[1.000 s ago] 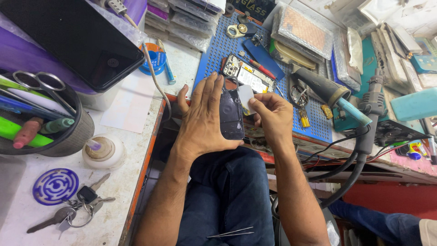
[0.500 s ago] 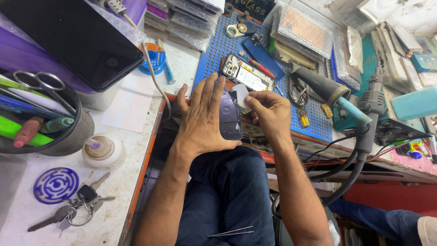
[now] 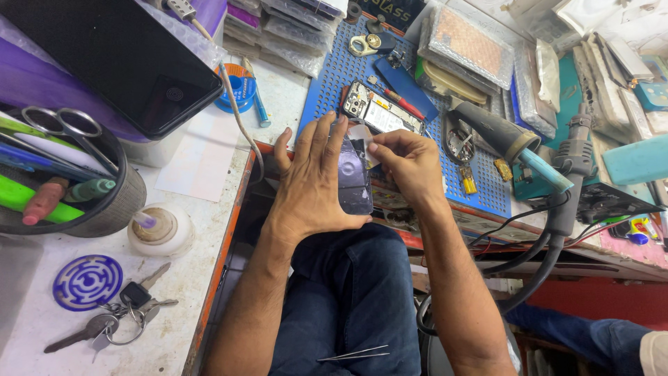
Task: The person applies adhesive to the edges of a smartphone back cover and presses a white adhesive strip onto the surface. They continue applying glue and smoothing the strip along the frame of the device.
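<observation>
1. Landmark: the blue perforated mat (image 3: 341, 76) on the worktop (image 3: 209, 230). Everything below is placed from it.
2. Left hand (image 3: 313, 184) sits at the mat's near edge, over my lap. Fingers are spread and cupped around a dark phone panel (image 3: 353, 179), held upright on its long side; the thumb props the lower edge.
3. Right hand (image 3: 410, 163) is just right of the panel, also at the mat's near edge. Thumb and forefinger are pinched on a small pale film tab (image 3: 362, 134) at the panel's top corner.
4. The tab stands lifted off that corner; the rest of the panel's face looks dark and glossy. Whether a film layer covers it I cannot tell.
5. Judgement on progress: early. One corner is raised, and most of the peel appears left to do.
6. On the mat, just beyond the hands, lies an opened phone body (image 3: 379, 111) with its innards showing, and a red-handled screwdriver (image 3: 400, 101) touching it. It looks stripped and waiting, not reassembled.
7. Right of the mat: a hot-air handle (image 3: 497, 132) with its hose running down off the worktop.
8. Left of the mat: a tool cup (image 3: 104, 202) with scissors (image 3: 59, 122), and nearer me a bunch of keys (image 3: 115, 320).
9. Tweezers (image 3: 355, 354) rest on my thigh, well clear of both hands.
</observation>
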